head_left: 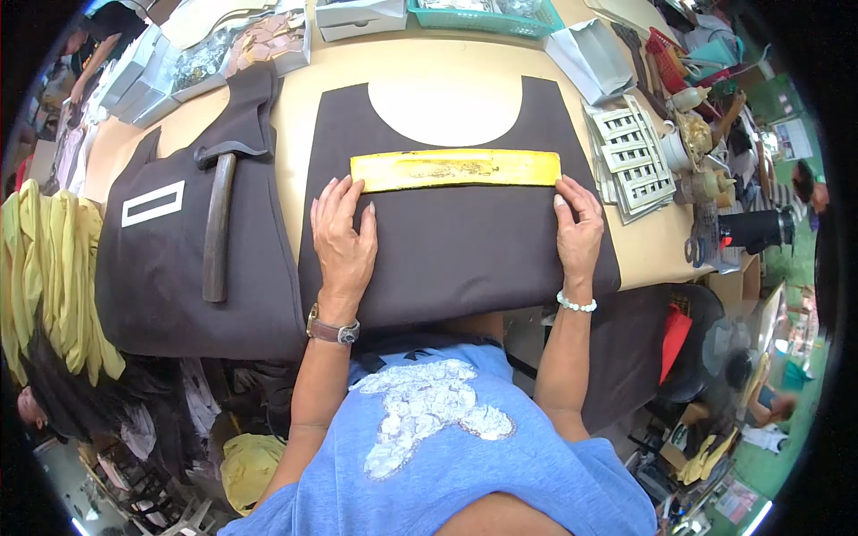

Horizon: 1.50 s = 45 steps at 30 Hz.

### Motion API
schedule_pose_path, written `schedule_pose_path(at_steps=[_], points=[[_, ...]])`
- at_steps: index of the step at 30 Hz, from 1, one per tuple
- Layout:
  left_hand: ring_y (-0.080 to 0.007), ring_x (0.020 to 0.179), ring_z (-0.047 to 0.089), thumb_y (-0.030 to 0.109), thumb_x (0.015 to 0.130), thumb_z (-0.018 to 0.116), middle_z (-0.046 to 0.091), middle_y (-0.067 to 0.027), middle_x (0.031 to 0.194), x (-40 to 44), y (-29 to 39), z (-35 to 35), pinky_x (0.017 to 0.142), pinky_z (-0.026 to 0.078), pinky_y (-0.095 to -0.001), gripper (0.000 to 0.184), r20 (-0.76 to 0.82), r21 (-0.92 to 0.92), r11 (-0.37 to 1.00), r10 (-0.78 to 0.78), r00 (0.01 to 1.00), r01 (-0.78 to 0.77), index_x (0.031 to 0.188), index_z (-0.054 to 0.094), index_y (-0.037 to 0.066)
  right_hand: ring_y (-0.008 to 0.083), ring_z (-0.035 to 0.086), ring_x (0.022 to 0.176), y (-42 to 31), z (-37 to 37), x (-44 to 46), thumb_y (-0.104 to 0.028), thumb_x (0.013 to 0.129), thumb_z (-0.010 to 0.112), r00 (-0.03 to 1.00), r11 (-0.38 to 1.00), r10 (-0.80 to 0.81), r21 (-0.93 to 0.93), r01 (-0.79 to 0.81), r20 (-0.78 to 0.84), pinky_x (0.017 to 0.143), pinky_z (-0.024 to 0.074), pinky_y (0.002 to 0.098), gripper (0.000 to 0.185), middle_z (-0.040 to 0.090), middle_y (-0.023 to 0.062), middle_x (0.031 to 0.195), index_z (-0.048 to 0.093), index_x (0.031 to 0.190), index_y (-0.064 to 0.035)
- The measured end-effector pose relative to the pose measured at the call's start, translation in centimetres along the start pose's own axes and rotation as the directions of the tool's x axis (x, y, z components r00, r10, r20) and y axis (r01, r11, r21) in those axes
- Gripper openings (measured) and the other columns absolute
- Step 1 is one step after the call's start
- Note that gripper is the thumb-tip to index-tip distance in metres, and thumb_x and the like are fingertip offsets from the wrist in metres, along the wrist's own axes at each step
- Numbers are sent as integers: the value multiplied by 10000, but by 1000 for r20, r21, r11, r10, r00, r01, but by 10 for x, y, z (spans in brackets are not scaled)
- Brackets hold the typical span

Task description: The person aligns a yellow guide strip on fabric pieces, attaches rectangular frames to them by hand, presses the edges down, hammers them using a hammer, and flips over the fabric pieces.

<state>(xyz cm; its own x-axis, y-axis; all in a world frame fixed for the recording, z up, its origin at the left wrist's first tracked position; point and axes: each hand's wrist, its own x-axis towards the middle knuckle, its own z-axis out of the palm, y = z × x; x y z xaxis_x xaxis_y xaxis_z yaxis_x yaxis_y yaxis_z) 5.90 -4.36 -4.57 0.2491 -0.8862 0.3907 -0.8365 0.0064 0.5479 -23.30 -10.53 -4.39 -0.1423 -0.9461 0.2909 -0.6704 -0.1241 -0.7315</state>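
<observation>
A dark, sleeveless garment panel [447,241] with a scooped neckline lies flat in front of me. Across its chest rests a long yellow strip [465,168], its middle worn and stained dark. At the strip's left end is my left hand [344,232], fingers spread, fingertips at the corner and thumb on the cloth just below. My right hand [579,223] touches the right end with its fingertips, thumb apart from the fingers. Neither hand wraps around the strip. On a second dark panel [259,268] to the left lie a hammer [217,223] and a small white rectangular frame [153,204].
Pale slotted templates [635,156] are stacked at the right. A teal basket [487,20] and white boxes [362,20] line the back of the table [429,62]. Yellow cloth [40,277] hangs at the left edge. Bottles [702,188] stand far right.
</observation>
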Motion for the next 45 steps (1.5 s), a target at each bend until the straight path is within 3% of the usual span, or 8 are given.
schedule_pose_path(at_steps=[2, 12, 15, 21, 45], points=[[-335, 1200, 479, 52, 808, 631, 580, -165, 1204, 0, 1, -1, 1027, 359, -422, 329, 6, 0, 1000, -1, 1000, 1, 1134, 610, 7, 258, 512, 1129, 0, 2, -1, -78, 806, 631, 999, 994, -50, -99, 50, 11, 1009, 383, 378, 247, 640, 58, 1145, 700, 1043, -85], [-336, 1217, 459, 70, 834, 615, 572, -151, 1221, -1, -1, 1, 1035, 347, -432, 313, 29, 44, 999, -9, 1000, 7, 1142, 625, 18, 260, 497, 1137, -4, 1, -1, -91, 809, 632, 999, 992, -34, -117, 36, 25, 1015, 378, 379, 231, 640, 33, 1147, 705, 1029, -89], [-343, 1208, 455, 74, 834, 588, 561, -167, 1200, -1, -2, 3, 1047, 311, -474, 299, 29, 17, 1000, -3, 1000, 3, 1118, 615, -15, 260, 493, 1143, -3, 1, -1, -98, 810, 633, 998, 989, -47, -137, 51, 35, 1020, 373, 382, 232, 635, 27, 1155, 704, 1030, -88], [-337, 1225, 454, 70, 833, 618, 568, -162, 1224, -1, 1, 1, 1038, 348, -427, 330, 7, 27, 999, -23, 1000, 23, 1158, 614, 14, 262, 486, 1151, 0, 1, -1, -108, 807, 634, 997, 986, -67, -153, 71, 34, 1023, 368, 384, 248, 627, 24, 1170, 698, 1046, -92], [-351, 1195, 475, 56, 822, 613, 585, -163, 1181, 1, 3, -2, 1017, 367, -426, 318, 10, 7, 1000, -4, 1000, 4, 1136, 616, 6, 268, 485, 1150, -4, 2, -2, -117, 798, 640, 998, 981, -53, -184, 58, 32, 1013, 365, 393, 252, 626, 23, 1181, 699, 1042, -96]])
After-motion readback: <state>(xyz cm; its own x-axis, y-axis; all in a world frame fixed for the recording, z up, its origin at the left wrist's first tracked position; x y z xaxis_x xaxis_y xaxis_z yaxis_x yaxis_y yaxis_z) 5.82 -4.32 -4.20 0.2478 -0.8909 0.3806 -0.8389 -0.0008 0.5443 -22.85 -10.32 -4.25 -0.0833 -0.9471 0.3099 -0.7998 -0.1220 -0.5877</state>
